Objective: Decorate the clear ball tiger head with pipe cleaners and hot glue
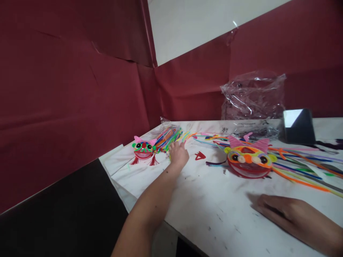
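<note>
Showing small pink-eared face craft (143, 147) far left on counter (198, 196), beside bundle of colored stems (166, 136). Reaching left hand (178, 154) to bundle's right side, fingers curled, cannot tell if gripping. Next, bent red piece (200, 156), then larger orange face craft (248, 159). Placing right hand (280, 210) just in front, fingers bent, hold unclear. Behind, dark-screened device (299, 126).

Left hand (179, 156): forward at the end of an outstretched bare arm (155, 200), back uppermost, fingers (172, 146) bent. Right hand (284, 211): lower, nearer the body, loosely curled, fingers toward the left.
</note>
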The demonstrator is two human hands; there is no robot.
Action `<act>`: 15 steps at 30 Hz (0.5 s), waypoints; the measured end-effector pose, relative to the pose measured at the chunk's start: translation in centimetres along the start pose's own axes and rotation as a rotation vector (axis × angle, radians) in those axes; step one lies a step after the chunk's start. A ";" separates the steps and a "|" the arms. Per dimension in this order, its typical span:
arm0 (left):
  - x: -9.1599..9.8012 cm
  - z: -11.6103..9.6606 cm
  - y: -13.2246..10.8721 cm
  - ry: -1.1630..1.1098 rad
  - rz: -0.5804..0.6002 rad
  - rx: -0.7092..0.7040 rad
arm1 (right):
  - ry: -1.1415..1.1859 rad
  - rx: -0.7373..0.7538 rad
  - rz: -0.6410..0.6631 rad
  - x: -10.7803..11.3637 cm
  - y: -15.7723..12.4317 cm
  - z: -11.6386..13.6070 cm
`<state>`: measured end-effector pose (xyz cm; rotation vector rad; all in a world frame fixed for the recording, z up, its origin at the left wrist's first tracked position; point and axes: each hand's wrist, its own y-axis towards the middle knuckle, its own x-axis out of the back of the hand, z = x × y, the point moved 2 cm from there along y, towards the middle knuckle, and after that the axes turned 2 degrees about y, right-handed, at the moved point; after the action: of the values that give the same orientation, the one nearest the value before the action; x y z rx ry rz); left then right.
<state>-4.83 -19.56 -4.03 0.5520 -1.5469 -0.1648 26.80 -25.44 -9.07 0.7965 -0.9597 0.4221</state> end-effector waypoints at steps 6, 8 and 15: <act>-1.0 2.3 0.7 0.039 0.116 0.093 | 0.019 -0.012 0.015 -0.5 -0.1 -0.9; -1.4 1.6 0.4 0.026 0.131 -0.017 | 0.037 -0.030 0.028 -0.6 -0.2 -1.0; -2.5 -1.1 -0.9 -0.032 0.221 -0.303 | 0.105 -0.096 0.062 -1.9 -0.7 -2.6</act>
<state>-3.66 -19.04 -6.60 0.1391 -1.5660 -0.2343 27.77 -23.92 -11.80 0.6526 -0.9021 0.4634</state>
